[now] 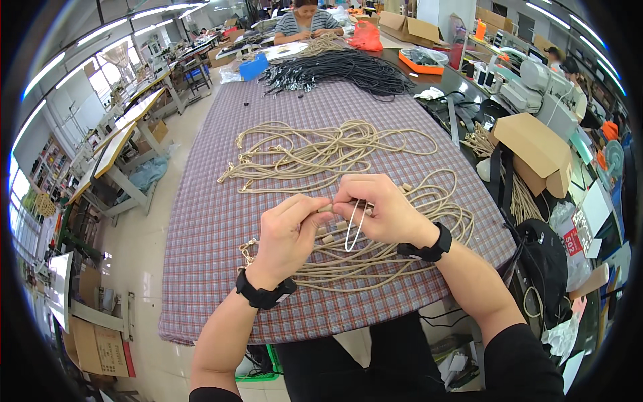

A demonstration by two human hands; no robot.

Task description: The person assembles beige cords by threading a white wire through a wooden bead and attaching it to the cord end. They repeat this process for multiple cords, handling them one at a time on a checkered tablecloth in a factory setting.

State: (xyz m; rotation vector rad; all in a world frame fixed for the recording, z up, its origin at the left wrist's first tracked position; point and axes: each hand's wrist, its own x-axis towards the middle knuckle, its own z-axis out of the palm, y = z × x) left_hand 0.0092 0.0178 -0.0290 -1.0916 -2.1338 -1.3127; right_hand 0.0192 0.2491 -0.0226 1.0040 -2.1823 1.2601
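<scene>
My left hand (284, 231) is closed in a pinch on a small tan cord piece (325, 208), partly hidden by the fingertips. My right hand (388, 209) meets it fingertip to fingertip, closed around a thin white wire loop (351, 240) that hangs below the fingers. Whether the right fingers also grip the tan piece is hidden. Under both hands lies a bundle of tan cords (362, 287), with small tan cylindrical pieces among them and gold-coloured metal clasps (249, 249) at its left end. Farther off, a second tan cord bundle (315, 155) also has metal clasps.
A checked cloth covers the table (201, 281). Black cords (335, 69) are heaped at its far end, near a blue box (254, 67) and a red plastic bag (365, 35). Another person (305, 27) sits beyond. An open cardboard box (536, 151) and a black bag (544, 254) stand at right.
</scene>
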